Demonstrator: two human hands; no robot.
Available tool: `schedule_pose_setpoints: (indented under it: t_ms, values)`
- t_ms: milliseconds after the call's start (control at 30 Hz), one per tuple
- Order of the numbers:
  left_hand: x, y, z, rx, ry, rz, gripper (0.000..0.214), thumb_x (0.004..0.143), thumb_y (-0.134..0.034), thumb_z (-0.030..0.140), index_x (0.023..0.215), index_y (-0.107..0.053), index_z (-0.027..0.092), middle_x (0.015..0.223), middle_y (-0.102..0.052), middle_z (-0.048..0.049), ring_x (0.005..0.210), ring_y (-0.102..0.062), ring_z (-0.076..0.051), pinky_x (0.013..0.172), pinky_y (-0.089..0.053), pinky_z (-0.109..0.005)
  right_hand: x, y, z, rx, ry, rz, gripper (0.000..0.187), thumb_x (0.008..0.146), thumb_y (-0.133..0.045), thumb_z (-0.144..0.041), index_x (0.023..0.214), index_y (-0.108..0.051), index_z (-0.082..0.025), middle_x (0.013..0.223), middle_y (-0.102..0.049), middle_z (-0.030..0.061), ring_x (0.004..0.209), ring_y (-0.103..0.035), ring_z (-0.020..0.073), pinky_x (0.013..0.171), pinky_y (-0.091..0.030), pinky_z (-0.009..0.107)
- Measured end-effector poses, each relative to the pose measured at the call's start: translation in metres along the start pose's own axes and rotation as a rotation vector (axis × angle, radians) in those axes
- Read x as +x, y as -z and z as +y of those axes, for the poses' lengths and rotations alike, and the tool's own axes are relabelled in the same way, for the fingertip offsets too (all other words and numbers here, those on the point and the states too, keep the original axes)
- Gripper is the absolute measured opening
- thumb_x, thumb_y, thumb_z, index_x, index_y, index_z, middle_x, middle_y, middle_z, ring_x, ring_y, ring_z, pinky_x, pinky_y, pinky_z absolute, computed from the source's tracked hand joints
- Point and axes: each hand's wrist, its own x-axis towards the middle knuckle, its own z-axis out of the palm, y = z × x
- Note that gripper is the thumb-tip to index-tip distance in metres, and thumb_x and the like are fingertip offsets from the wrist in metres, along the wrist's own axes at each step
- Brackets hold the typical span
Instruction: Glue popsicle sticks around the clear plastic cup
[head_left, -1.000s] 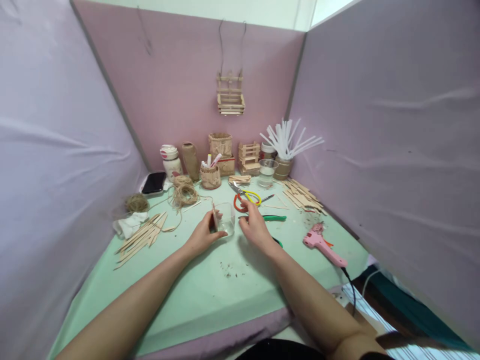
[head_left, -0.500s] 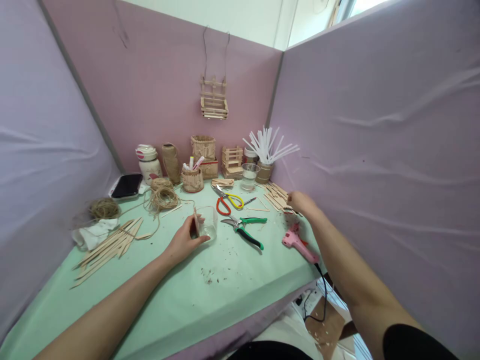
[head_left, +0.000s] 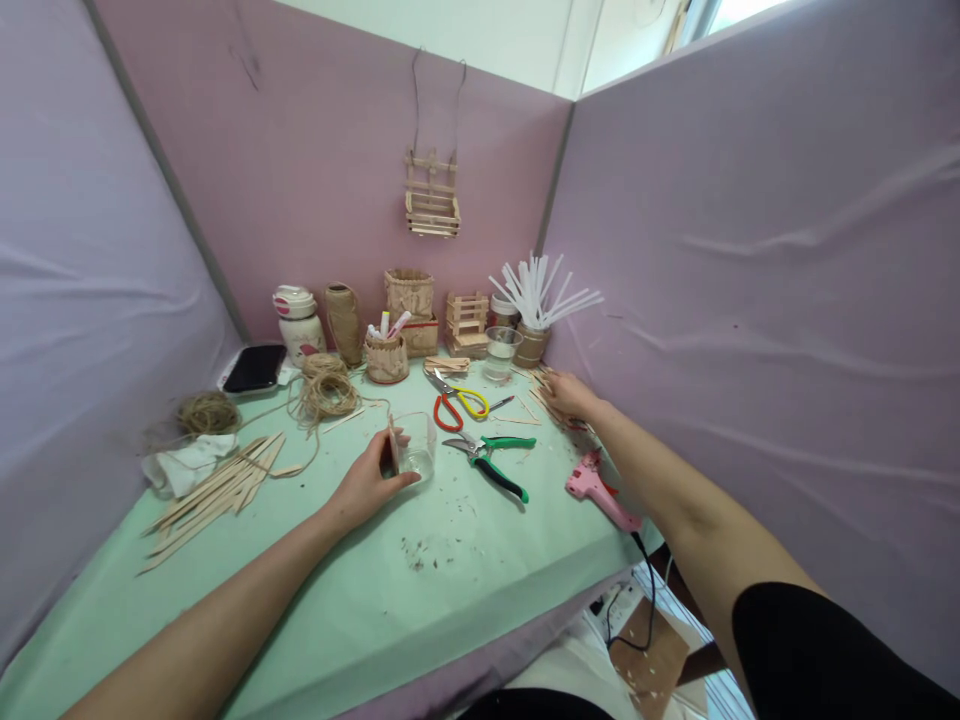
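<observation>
My left hand (head_left: 379, 468) is closed around a clear plastic cup (head_left: 421, 450), which has flat wooden pieces on its left side. The cup stands on the green cloth near the middle of the table. At the right, my right hand (head_left: 571, 395) reaches down onto a pile of wooden craft sticks (head_left: 549, 408), its fingers bent among them. Whether a stick is pinched there is hidden. Just below that hand lies a pink glue gun (head_left: 600, 490). Green-handled pruning shears (head_left: 491, 465) and red-and-yellow scissors (head_left: 454, 400) lie open between the hands.
More wooden sticks (head_left: 217, 490) lie on the left, beside twine coils (head_left: 326, 390) and a phone (head_left: 255, 370). Along the back stand a white bottle (head_left: 300, 325), a marker holder (head_left: 386, 360), a water cup (head_left: 501, 355) and white glue sticks (head_left: 536, 290). A cord (head_left: 651, 590) hangs off the front edge.
My right hand has moved left and away from me, deeper over the pile of sticks. My left hand keeps its hold on the cup in the same place.
</observation>
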Motion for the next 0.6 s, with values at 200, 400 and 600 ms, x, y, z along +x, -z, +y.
schedule_pose_setpoints:
  t_ms: [200, 400, 600]
  values:
    - [-0.0011, -0.0004, 0.0026, -0.001, 0.004, 0.014, 0.069, 0.065, -0.077, 0.041, 0.123, -0.045, 0.019, 0.134, -0.058, -0.0140, 0.126, -0.055, -0.030, 0.111, -0.039, -0.047, 0.0018, -0.0067, -0.0025, -0.114, 0.042, -0.038, 0.033, 0.094, -0.058, -0.036, 0.120, -0.059, -0.017, 0.122, -0.061, 0.0090, 0.104, -0.062, 0.0203, 0.088, -0.054, 0.042]
    - [-0.0009, -0.0003, 0.0031, -0.009, 0.005, 0.014, 0.067, 0.064, -0.077, 0.041, 0.120, -0.047, 0.020, 0.132, -0.060, -0.0128, 0.126, -0.056, -0.030, 0.111, -0.040, -0.048, -0.0001, -0.0078, 0.0011, -0.172, -0.023, 0.005, 0.034, 0.094, -0.058, -0.036, 0.122, -0.058, -0.018, 0.125, -0.060, 0.0092, 0.106, -0.061, 0.0211, 0.090, -0.053, 0.043]
    - [-0.0012, 0.0003, 0.0033, 0.002, 0.009, 0.009, 0.069, 0.066, -0.077, 0.041, 0.123, -0.046, 0.020, 0.134, -0.059, -0.0136, 0.125, -0.056, -0.030, 0.110, -0.040, -0.048, 0.0049, -0.0094, 0.0010, -0.184, -0.114, -0.036, 0.034, 0.093, -0.058, -0.036, 0.121, -0.058, -0.017, 0.122, -0.061, 0.0094, 0.104, -0.062, 0.0205, 0.088, -0.054, 0.042]
